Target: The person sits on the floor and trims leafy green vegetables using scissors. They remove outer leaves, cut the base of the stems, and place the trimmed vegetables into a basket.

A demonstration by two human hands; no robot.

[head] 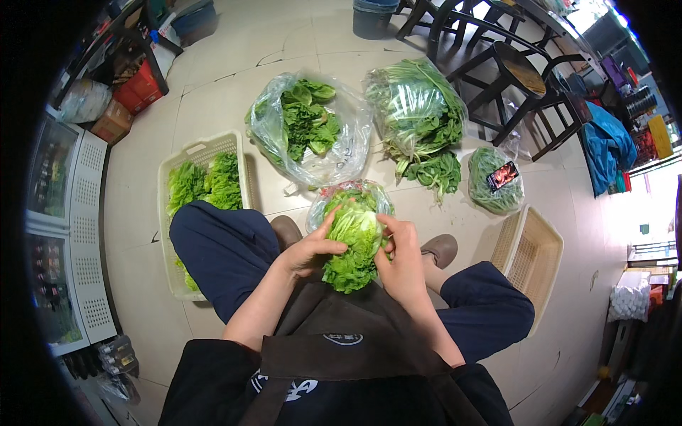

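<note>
A head of green lettuce (351,250) is held above my lap, its pale base pointing away from me and its leaf tips towards my apron. My left hand (315,251) supports its left side, thumb across the leaves. At the right side, the bent fingers of my right hand (395,250) touch the outer leaves near the base. Just beyond my hands, a small plastic bag (318,205) sits on the floor between my shoes with green leaves in it. Farther out lies a large open clear plastic bag (358,133) with more leafy lettuce (309,120) inside.
Left of my knee is a cream plastic basket (166,255) of lettuce. An upright cream basket (538,266) stands at right. Bagged leafy greens (415,101) and a bag of green beans (487,194) with a phone (502,176) on top lie ahead, near wooden stools (517,69).
</note>
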